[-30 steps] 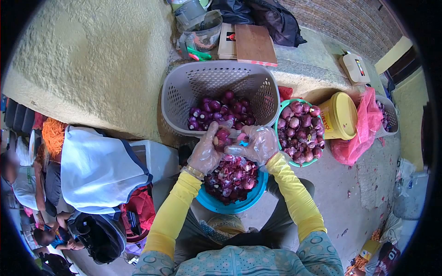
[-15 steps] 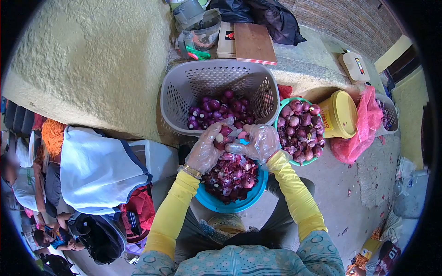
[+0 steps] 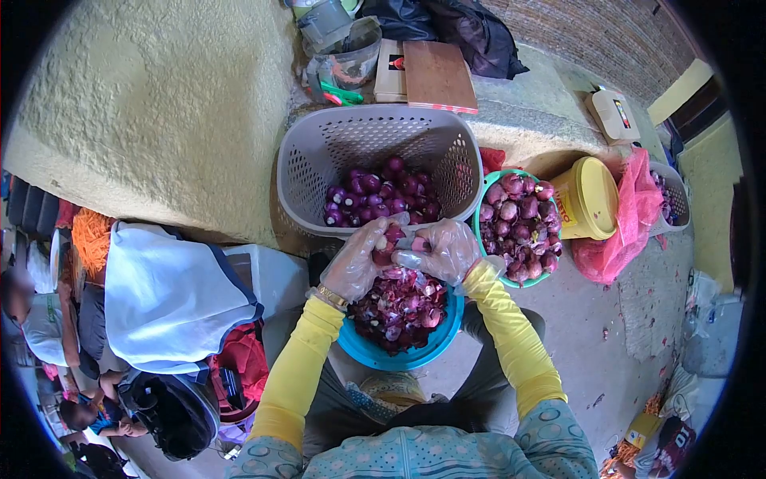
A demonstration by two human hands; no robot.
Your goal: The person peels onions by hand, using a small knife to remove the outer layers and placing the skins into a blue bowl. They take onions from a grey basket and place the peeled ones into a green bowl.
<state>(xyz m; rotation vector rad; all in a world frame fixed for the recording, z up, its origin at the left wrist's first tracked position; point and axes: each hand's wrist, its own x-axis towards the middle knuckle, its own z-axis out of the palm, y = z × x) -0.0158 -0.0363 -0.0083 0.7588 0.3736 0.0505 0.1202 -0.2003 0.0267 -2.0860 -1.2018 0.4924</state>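
Observation:
My left hand (image 3: 356, 254), in a clear plastic glove, is closed round a red onion (image 3: 386, 246). Close beside it, my gloved right hand (image 3: 448, 249) has its fingers curled in, and its thumb points at the onion. The small thing in its grip is mostly hidden and I cannot make out its kind. Below both hands a blue basin (image 3: 399, 361) holds loose onion skins (image 3: 391, 315). Just beyond them stands a grey perforated basket (image 3: 307, 164) with peeled purple onions (image 3: 383, 190) in it.
To the right, a green basin (image 3: 481, 214) holds unpeeled onions (image 3: 520, 227). Past it are a yellow lidded bucket (image 3: 594, 199) and a pink mesh bag (image 3: 618, 239). White cloth (image 3: 171, 295) hangs at the left. Boards (image 3: 439, 76) lie on the ledge behind. People sit at far left.
The onion and my fingers have turned slightly. A small blue patch that showed in my right hand is now out of sight. The basins and basket stay put.

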